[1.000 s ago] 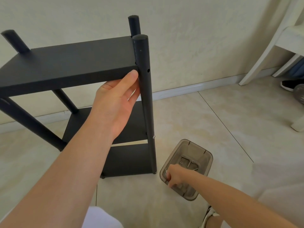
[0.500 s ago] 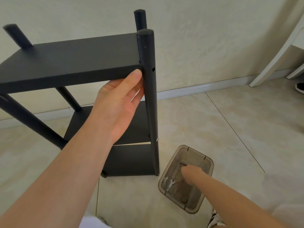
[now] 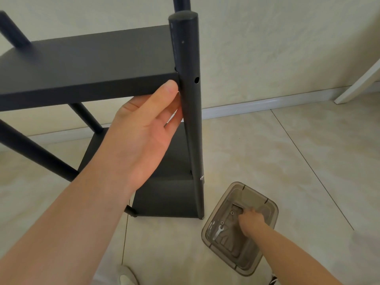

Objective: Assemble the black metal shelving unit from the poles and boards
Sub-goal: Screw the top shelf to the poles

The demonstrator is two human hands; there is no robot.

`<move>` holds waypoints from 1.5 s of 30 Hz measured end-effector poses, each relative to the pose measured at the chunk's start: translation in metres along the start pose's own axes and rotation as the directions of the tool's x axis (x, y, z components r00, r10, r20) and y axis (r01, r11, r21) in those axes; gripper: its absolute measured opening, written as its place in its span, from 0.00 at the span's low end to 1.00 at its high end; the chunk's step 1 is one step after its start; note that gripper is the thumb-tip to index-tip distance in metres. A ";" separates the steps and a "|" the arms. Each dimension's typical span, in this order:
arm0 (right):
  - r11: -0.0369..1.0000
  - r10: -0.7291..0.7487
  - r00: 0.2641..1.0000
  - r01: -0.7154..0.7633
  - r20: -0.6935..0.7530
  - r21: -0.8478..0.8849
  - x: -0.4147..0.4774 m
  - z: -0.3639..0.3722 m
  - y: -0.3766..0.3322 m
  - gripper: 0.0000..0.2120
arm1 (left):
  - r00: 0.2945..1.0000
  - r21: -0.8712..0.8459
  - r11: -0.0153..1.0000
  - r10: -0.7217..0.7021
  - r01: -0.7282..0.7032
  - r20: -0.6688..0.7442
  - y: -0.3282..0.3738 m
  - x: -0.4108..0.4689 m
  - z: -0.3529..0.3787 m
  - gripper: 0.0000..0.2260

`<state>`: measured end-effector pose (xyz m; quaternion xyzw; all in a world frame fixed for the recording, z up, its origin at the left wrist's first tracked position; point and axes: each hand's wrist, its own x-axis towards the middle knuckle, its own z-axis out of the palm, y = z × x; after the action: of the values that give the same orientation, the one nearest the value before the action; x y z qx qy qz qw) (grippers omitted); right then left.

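Observation:
The black shelving unit stands on the tiled floor by the wall, with three boards fitted between the poles. My left hand [image 3: 144, 128] holds the top board [image 3: 88, 66] from below at its near right corner, thumb on the front edge, fingers against the near right pole [image 3: 189, 99]. An empty screw hole shows in that pole just beside the board. A screw head sticks out lower down at the middle board. My right hand [image 3: 251, 222] reaches down into a smoky clear plastic box [image 3: 267, 204] on the floor; its fingers are hidden, so its hold is unclear.
A small wrench [image 3: 219, 231] and loose screws lie in the box. A white furniture leg [image 3: 357, 83] leans at the right by the skirting board. My shoe [image 3: 125, 276] shows at the bottom edge.
My right hand moved from the box's near left corner toward its middle. The view shifted closer to the shelf. My left hand kept its hold on the top board.

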<state>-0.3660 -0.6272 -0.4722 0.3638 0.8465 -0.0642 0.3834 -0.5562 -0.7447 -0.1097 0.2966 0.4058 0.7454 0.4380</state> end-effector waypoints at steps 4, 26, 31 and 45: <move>1.000 -0.002 1.000 0.003 -0.023 0.004 0.005 0.002 0.001 0.18 | 1.000 -0.008 1.000 -0.011 0.010 -0.020 0.000 -0.001 0.001 0.08; 0.993 -0.056 0.998 0.056 -0.008 0.103 0.016 0.014 -0.006 0.18 | 1.000 -0.020 1.000 -0.007 0.008 0.019 0.000 -0.001 -0.002 0.06; 0.974 -0.027 0.996 0.045 -0.080 0.224 0.010 0.002 -0.004 0.14 | 1.000 -0.018 1.000 -0.004 0.004 0.014 -0.001 0.000 -0.002 0.06; 0.964 -0.070 0.978 0.117 -0.195 0.238 -0.026 -0.064 0.010 0.09 | 1.000 0.021 1.000 -0.009 0.010 -0.010 0.002 0.000 0.000 0.06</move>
<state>-0.3867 -0.6099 -0.4077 0.3728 0.8799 -0.1538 0.2512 -0.5565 -0.7455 -0.1083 0.2957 0.4172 0.7404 0.4363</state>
